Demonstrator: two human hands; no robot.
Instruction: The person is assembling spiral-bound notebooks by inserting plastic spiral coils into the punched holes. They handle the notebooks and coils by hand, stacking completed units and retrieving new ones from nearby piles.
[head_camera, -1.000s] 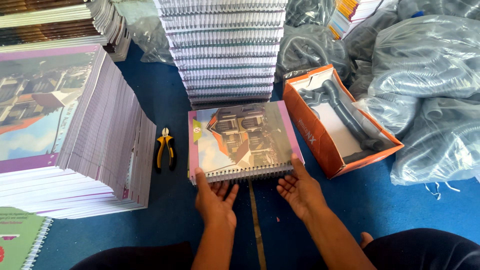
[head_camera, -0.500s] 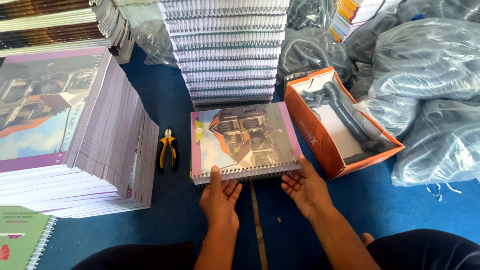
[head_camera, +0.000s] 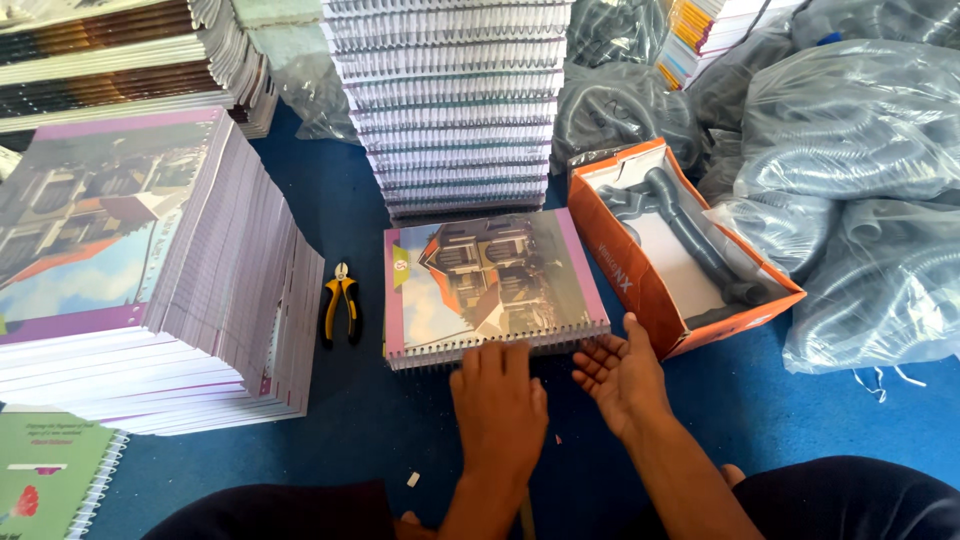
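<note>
The notebook (head_camera: 493, 283) lies flat on the blue floor (head_camera: 400, 450), right in front of you. Its cover shows a picture of a house with a purple edge. Its wire spiral runs along the side closest to you.

Your left hand (head_camera: 498, 400) is palm down, with the fingers held close together. The fingertips touch the spiral edge of the notebook. It is not pinching anything.

Your right hand (head_camera: 622, 372) is just beside the notebook's near right corner. The palm is turned up and the fingers are spread a little. It holds nothing, and you cannot tell if it touches the spiral.

Left of the notebook, a small pair of pliers (head_camera: 340, 303) with yellow and black handles lies on the floor. It is near the notebook but not touching it.

Right of the notebook sits an open orange box (head_camera: 625, 275). A dark gray hose piece (head_camera: 690, 235) lies inside it.

Behind the notebook stands a tall stack of spiral notebooks (head_camera: 450, 100). On your far left is a big pile of covers (head_camera: 140, 270) with the same house picture. In the near left corner lies a green notebook (head_camera: 50, 480).

On your right are clear plastic bags (head_camera: 860, 190) full of gray hoses.
</note>
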